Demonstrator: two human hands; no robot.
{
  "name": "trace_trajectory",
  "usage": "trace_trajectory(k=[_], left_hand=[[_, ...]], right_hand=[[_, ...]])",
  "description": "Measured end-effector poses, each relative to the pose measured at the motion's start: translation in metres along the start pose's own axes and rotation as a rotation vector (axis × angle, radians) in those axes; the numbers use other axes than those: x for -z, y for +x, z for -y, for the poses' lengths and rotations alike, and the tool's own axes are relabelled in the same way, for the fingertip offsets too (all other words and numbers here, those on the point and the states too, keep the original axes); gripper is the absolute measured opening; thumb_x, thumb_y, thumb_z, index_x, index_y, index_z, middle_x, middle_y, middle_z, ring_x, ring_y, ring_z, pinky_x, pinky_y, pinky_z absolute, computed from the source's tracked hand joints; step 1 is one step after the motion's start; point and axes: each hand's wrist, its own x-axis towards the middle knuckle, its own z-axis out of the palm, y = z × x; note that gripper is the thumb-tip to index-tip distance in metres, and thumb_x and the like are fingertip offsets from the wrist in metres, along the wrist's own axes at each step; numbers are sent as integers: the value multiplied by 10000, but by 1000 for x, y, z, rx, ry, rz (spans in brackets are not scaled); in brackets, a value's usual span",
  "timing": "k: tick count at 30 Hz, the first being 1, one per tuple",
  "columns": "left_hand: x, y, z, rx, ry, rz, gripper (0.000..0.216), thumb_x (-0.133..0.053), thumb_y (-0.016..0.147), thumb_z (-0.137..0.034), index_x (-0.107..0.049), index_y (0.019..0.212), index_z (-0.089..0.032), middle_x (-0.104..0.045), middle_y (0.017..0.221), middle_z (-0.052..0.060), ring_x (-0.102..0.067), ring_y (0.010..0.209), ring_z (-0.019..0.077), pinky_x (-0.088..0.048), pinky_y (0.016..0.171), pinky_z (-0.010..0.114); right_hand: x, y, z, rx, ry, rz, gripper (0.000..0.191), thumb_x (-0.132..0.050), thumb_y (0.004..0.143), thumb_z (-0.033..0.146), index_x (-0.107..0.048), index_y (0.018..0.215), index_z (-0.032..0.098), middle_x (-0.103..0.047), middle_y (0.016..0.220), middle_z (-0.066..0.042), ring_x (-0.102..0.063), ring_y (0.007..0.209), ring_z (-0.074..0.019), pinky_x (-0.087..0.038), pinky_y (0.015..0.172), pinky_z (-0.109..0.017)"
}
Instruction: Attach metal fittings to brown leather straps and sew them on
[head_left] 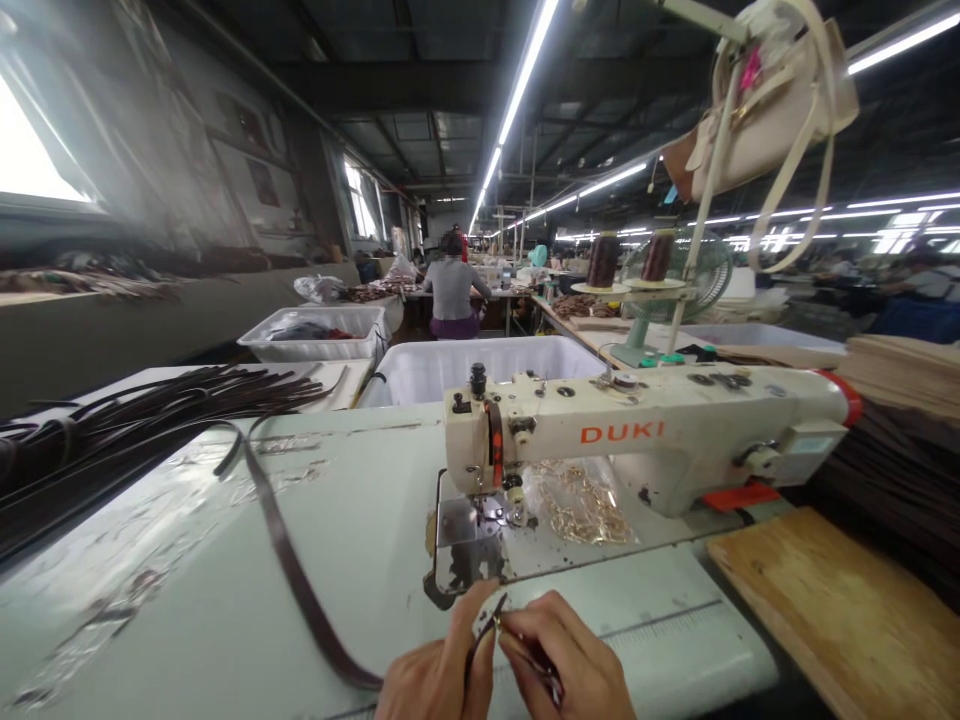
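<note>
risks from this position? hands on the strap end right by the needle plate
1. Both hands, left hand and right hand, pinch the dark strap just in front of the sewing machine needle area; fingers could stray under it.
2. The strap's long tail runs left across the table toward the strap pile; it might snag and pull off line.
3. The bag of gold hardware lies beside the needle and could get caught.

A cream sewing machine point(645, 425) with orange lettering stands beside dark brown straps point(150, 405).
</note>
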Motion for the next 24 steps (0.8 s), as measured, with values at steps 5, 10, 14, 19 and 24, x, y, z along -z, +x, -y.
trace_trajectory(k=[5,10,14,19,24], left_hand=[[38,8,-8,-16,-143,257,324,-380,956,-189,-480,1246,-295,-707,817,-39,-701,759,140,-524,712,177],[56,12,-5,-10,-194,429,171,-457,919,-166,-535,1039,-258,-668,933,-24,-670,857,138,-505,803,192],[45,13,0,-17,-209,498,190,-369,973,-154,-550,966,-209,-624,923,25,-636,829,150,-499,755,207],[32,6,3,-37,-96,424,275,-330,922,-30,-548,931,-197,-620,925,35,-613,830,157,-491,761,219],[24,0,3,-6,-166,427,286,-285,919,-54,-520,918,-216,-639,910,29,-614,781,159,-474,700,218]], right_hand=[[32,22,4,-16,189,337,180,-503,976,303,-628,889,204,-609,837,-20,-594,781,-156,-445,699,-239],[44,29,3,-112,317,506,182,-532,975,310,-628,873,194,-593,851,3,-561,800,-139,-413,723,-230],[44,27,5,-113,315,466,244,-479,998,324,-627,859,190,-558,860,-7,-556,808,-139,-421,728,-228],[31,22,11,-154,269,437,143,-554,948,269,-665,926,180,-604,881,-34,-585,715,-137,-440,621,-210],[19,20,12,-192,191,283,259,-623,914,218,-599,661,169,-577,643,25,-570,613,-106,-394,609,-194]])
